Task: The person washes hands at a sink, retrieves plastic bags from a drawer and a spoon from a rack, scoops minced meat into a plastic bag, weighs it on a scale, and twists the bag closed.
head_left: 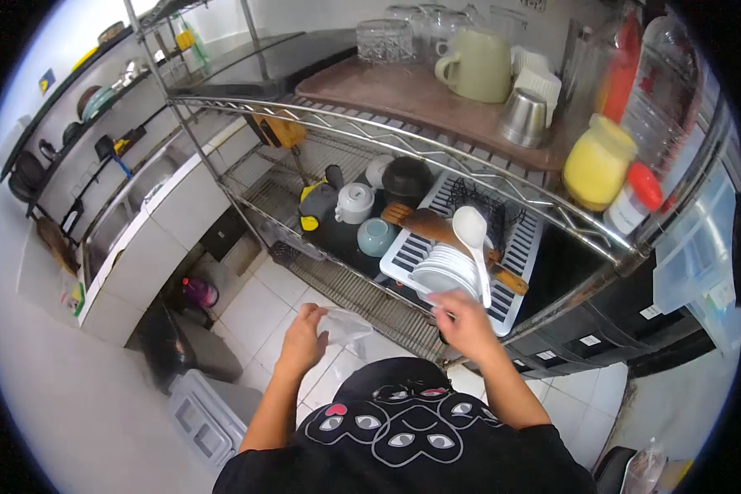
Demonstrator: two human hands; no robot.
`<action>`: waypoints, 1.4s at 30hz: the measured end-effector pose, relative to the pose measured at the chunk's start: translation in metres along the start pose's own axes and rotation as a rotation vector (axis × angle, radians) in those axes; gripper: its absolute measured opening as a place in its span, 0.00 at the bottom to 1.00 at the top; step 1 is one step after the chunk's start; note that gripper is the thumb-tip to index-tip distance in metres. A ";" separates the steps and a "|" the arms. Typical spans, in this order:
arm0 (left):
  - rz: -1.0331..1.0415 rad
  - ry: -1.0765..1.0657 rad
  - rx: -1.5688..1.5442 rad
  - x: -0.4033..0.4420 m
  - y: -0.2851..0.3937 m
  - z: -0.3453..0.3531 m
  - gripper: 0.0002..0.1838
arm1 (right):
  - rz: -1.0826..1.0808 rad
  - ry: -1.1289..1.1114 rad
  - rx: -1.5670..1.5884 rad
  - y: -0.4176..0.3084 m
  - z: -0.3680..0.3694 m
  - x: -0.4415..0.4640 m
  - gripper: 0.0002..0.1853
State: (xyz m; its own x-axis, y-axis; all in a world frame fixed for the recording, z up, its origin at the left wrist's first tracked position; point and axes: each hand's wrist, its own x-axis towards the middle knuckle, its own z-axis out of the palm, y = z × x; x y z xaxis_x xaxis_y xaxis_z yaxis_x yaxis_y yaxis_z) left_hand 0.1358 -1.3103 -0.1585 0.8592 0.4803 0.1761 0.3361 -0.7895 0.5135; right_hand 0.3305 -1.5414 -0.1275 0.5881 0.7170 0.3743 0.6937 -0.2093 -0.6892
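Note:
My left hand [305, 339] is in front of my body with its fingers curled round the edge of a clear plastic item [347, 329], perhaps a bag or a thin container. My right hand [467, 325] is closed at the front of the white dish rack [397, 253]. What its fingertips hold, if anything, I cannot make out. Just beyond them, white plates [438, 276] stand in the rack. A white ladle-like spoon [471, 235] and a brown wooden spatula [428, 224] lie across the plates.
On the same shelf are a light blue bowl [375, 237], a white teapot-like pot [355, 202] and a black pot [407, 178]. Above, a brown tray [370, 89] bears glasses and a green mug [479, 67]. A metal shelf rail [387, 136] crosses over the rack. A grey bin [210, 416] stands lower left.

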 end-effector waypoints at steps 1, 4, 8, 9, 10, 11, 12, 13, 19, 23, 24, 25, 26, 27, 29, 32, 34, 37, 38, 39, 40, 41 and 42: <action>-0.015 0.035 -0.017 0.006 -0.003 0.001 0.15 | 0.044 0.043 -0.125 0.000 -0.008 0.002 0.14; -0.007 0.075 0.055 0.023 -0.022 0.006 0.13 | 0.206 0.118 -0.487 0.010 -0.022 0.006 0.19; 0.086 0.006 0.061 0.048 -0.046 0.012 0.15 | 0.424 0.186 -0.661 0.027 -0.020 0.011 0.24; 0.065 -0.054 -0.010 0.056 -0.044 0.010 0.16 | 0.460 0.203 -0.683 0.031 -0.017 0.012 0.25; 0.078 -0.099 -0.003 0.064 -0.045 0.011 0.16 | 0.494 0.223 -0.706 0.036 -0.013 0.014 0.26; 0.091 -0.142 0.005 0.070 -0.046 0.012 0.17 | 0.497 0.244 -0.773 0.041 -0.009 0.016 0.26; 0.106 -0.184 0.014 0.075 -0.048 0.013 0.17 | 0.577 0.221 -0.756 0.041 -0.007 0.019 0.26; 0.164 -0.237 -0.009 0.081 -0.054 0.017 0.18 | 0.657 0.202 -0.737 0.039 -0.005 0.023 0.26; 0.528 -0.478 -0.028 0.110 -0.072 0.038 0.20 | 0.782 0.381 -0.693 0.034 0.012 0.036 0.22; 0.599 -0.696 -0.085 0.119 -0.069 0.055 0.21 | 0.711 0.534 -0.546 0.000 0.020 0.038 0.20; 0.655 -0.733 -0.096 0.120 -0.070 0.063 0.21 | 0.685 0.560 -0.497 -0.011 0.024 0.035 0.19; 0.703 -0.765 -0.107 0.121 -0.074 0.076 0.21 | 0.678 0.559 -0.439 -0.020 0.030 0.026 0.16; 0.744 -0.795 -0.115 0.119 -0.075 0.084 0.22 | 0.676 0.558 -0.420 -0.031 0.035 0.014 0.16; 0.780 -0.848 -0.110 0.120 -0.067 0.084 0.21 | 0.672 0.554 -0.398 -0.042 0.038 0.001 0.15; 0.840 -0.891 -0.101 0.114 -0.050 0.091 0.21 | 0.684 0.590 -0.282 -0.054 0.051 -0.038 0.13; 0.887 -1.019 -0.059 0.100 -0.018 0.099 0.23 | 0.987 0.617 0.143 -0.084 0.053 -0.106 0.09; 0.944 -1.061 -0.060 0.080 0.012 0.109 0.23 | 1.070 0.722 0.390 -0.104 0.048 -0.149 0.07; 1.118 -1.091 -0.128 0.034 0.065 0.130 0.22 | 0.989 1.099 0.565 -0.137 0.060 -0.235 0.08; 1.168 -1.107 -0.139 0.017 0.084 0.137 0.22 | 1.007 1.211 0.636 -0.148 0.061 -0.257 0.09; 1.258 -1.102 -0.136 -0.001 0.102 0.142 0.22 | 1.008 1.287 0.661 -0.157 0.063 -0.281 0.10; 1.335 -1.088 -0.138 -0.024 0.122 0.149 0.22 | 0.999 1.350 0.689 -0.169 0.063 -0.307 0.12; 1.392 -1.117 -0.150 -0.048 0.140 0.155 0.22 | 1.016 1.379 0.647 -0.186 0.061 -0.326 0.11; 1.433 -1.135 -0.153 -0.074 0.160 0.163 0.22 | 1.028 1.390 0.617 -0.200 0.057 -0.352 0.11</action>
State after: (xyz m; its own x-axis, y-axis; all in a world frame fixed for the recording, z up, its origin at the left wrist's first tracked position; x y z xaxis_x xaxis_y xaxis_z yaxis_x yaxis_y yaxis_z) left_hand 0.1884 -1.5345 -0.2261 0.2573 -0.9647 -0.0564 -0.7835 -0.2424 0.5721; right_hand -0.0395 -1.7140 -0.1567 0.7326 -0.5939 -0.3326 -0.1662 0.3179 -0.9335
